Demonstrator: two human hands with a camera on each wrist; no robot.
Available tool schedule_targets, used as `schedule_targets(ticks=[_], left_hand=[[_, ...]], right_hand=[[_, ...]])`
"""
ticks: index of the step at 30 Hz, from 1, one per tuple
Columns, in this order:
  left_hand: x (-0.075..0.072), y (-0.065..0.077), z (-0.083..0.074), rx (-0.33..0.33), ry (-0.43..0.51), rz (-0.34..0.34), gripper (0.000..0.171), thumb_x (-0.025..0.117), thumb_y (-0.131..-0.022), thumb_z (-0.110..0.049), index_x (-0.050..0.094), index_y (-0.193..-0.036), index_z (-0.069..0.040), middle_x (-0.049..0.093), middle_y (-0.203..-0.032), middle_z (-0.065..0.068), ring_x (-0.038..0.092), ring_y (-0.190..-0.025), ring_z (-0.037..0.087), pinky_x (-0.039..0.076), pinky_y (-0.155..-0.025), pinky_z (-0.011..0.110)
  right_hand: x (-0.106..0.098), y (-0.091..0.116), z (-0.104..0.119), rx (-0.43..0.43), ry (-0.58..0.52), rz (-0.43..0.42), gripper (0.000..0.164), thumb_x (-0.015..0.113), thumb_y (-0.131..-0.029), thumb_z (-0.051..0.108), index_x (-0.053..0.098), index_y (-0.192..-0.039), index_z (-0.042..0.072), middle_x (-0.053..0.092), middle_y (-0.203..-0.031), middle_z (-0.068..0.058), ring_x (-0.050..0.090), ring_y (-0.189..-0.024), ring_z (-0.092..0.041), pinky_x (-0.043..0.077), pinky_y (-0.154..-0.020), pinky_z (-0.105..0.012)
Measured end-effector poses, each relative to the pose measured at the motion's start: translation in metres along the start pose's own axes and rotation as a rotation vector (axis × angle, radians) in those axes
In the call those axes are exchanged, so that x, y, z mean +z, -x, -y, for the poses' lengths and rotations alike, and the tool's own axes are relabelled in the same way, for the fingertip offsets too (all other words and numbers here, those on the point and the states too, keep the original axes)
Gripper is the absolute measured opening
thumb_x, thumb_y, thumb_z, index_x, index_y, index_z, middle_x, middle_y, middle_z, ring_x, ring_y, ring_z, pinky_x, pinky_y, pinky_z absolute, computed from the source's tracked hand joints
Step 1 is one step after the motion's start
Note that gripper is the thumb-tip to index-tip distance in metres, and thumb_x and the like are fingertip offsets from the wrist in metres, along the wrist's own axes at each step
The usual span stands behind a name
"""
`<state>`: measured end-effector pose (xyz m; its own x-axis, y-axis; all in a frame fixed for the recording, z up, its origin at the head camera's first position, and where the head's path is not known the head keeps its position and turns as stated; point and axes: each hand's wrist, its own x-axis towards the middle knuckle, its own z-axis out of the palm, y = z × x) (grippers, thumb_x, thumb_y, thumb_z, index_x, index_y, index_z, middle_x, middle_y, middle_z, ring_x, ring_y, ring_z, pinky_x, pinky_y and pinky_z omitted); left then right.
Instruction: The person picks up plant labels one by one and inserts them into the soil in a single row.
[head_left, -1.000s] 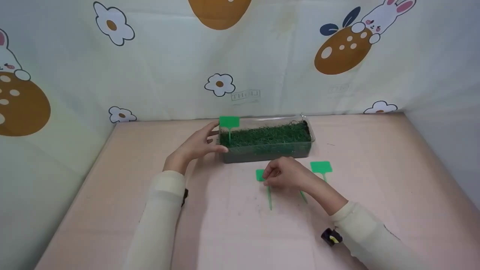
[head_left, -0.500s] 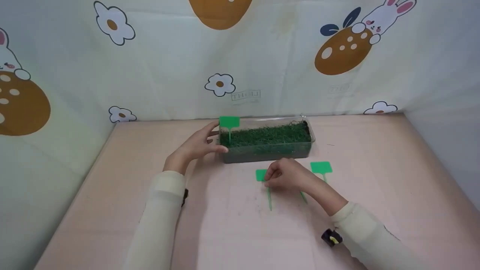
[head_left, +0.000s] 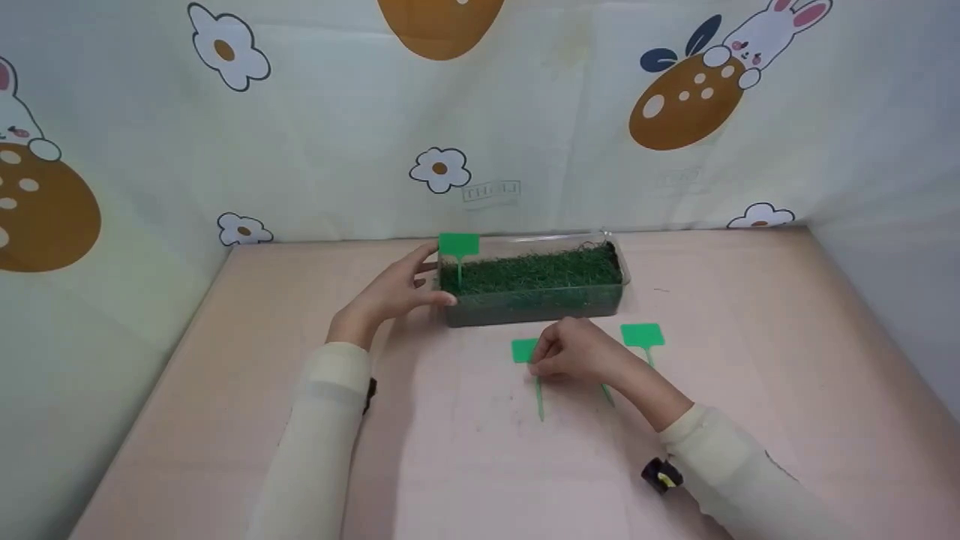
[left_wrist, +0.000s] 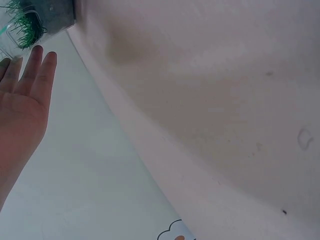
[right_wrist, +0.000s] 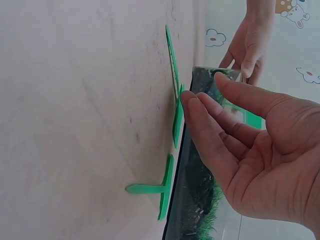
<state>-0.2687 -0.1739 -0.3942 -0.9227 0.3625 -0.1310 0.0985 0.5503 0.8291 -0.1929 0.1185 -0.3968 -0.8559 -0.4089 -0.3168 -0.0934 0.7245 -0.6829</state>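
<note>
Fingers of my right hand [head_left: 577, 349] are bent over one green T-shaped plant label [head_left: 520, 350], which lies flat on the pink tabletop [head_left: 480, 480] near the front of the clear plastic box [head_left: 532, 306]. From the right wrist view, my thumb stands apart from the forefinger, with a gap between their tips, so the grip is loose. The fingertips are just beside the label; whether they touch it, I cannot tell.

My left hand [head_left: 390, 291] is at the left end of the box, with thumb at the front corner and the other fingers spread and nearly straight along the end wall. The box contains dense short green grass [head_left: 540, 268], and at its left end a standing label [head_left: 459, 244] rises upright above the rim. A right-hand label [head_left: 643, 334] lies on the tabletop beyond my right forearm, its stem partly hidden. One more green stem tip [head_left: 608, 396] appears below my hand; I cannot tell to which label it belongs. Behind the tabletop hangs rabbit-print cloth [head_left: 330, 150].
</note>
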Motion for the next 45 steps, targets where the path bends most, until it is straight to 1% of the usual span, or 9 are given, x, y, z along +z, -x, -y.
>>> schedule_targets(ticks=[5, 10, 19, 25, 33, 40, 45], left_hand=[[0.000, 0.000, 0.000, 0.005, 0.002, 0.003, 0.095, 0.082, -0.083, -0.031, 0.024, -0.158, -0.030, 0.027, -0.165, -0.003, 0.032, -0.151, 0.025, 0.030, -0.126, 0.044], [0.000, 0.000, -0.001, 0.006, 0.002, 0.004, 0.095, 0.082, -0.083, -0.031, 0.024, -0.158, -0.030, 0.027, -0.165, -0.003, 0.032, -0.151, 0.026, 0.030, -0.125, 0.045], [-0.001, -0.001, -0.002, -0.006, 0.007, 0.008, 0.096, 0.082, -0.083, -0.031, 0.023, -0.158, -0.031, 0.027, -0.165, -0.003, 0.032, -0.151, 0.025, 0.031, -0.125, 0.044], [0.000, -0.002, -0.002, -0.012, -0.001, 0.010, 0.094, 0.082, -0.083, -0.029, 0.025, -0.158, -0.032, 0.026, -0.165, -0.004, 0.031, -0.151, 0.024, 0.031, -0.125, 0.044], [-0.001, -0.003, 0.000, -0.010, -0.005, 0.010, 0.095, 0.082, -0.083, -0.029, 0.024, -0.158, -0.030, 0.026, -0.165, -0.003, 0.031, -0.151, 0.026, 0.031, -0.125, 0.044], [-0.001, -0.003, 0.000, -0.005, 0.012, 0.013, 0.095, 0.083, -0.082, -0.030, 0.025, -0.158, -0.031, 0.025, -0.165, -0.003, 0.031, -0.151, 0.027, 0.031, -0.125, 0.045], [0.000, -0.004, 0.000, -0.002, 0.008, 0.010, 0.095, 0.083, -0.082, -0.030, 0.025, -0.158, -0.032, 0.025, -0.165, -0.004, 0.032, -0.151, 0.027, 0.031, -0.125, 0.046]], right_hand=[[0.000, -0.001, 0.000, 0.054, -0.024, 0.009, 0.007, 0.078, -0.085, 0.017, 0.077, -0.084, 0.010, 0.073, -0.077, -0.003, 0.065, -0.069, -0.011, 0.052, -0.065, -0.021], [0.002, -0.001, 0.000, 0.091, -0.024, 0.021, 0.010, 0.078, -0.086, 0.016, 0.076, -0.080, 0.008, 0.073, -0.075, -0.004, 0.067, -0.065, -0.012, 0.051, -0.061, -0.021], [0.004, -0.001, 0.002, 0.133, -0.011, 0.044, 0.013, 0.078, -0.085, 0.017, 0.078, -0.076, 0.007, 0.072, -0.066, -0.005, 0.063, -0.054, -0.010, 0.050, -0.055, -0.020], [0.005, -0.001, 0.004, 0.127, 0.046, 0.046, 0.019, 0.080, -0.084, 0.020, 0.077, -0.071, 0.007, 0.070, -0.061, -0.004, 0.062, -0.050, -0.009, 0.050, -0.053, -0.019], [0.012, -0.004, 0.011, 0.184, 0.114, 0.018, 0.024, 0.082, -0.082, 0.020, 0.074, -0.064, 0.007, 0.063, -0.054, -0.002, 0.056, -0.047, -0.010, 0.044, -0.048, -0.019], [0.015, -0.004, 0.013, 0.163, 0.186, 0.004, 0.031, 0.081, -0.084, 0.020, 0.070, -0.057, 0.008, 0.055, -0.048, 0.000, 0.047, -0.044, -0.011, 0.038, -0.047, -0.020], [0.015, -0.005, 0.012, 0.155, 0.206, 0.009, 0.034, 0.079, -0.085, 0.018, 0.066, -0.054, 0.009, 0.050, -0.045, 0.003, 0.042, -0.042, -0.011, 0.036, -0.047, -0.021]])
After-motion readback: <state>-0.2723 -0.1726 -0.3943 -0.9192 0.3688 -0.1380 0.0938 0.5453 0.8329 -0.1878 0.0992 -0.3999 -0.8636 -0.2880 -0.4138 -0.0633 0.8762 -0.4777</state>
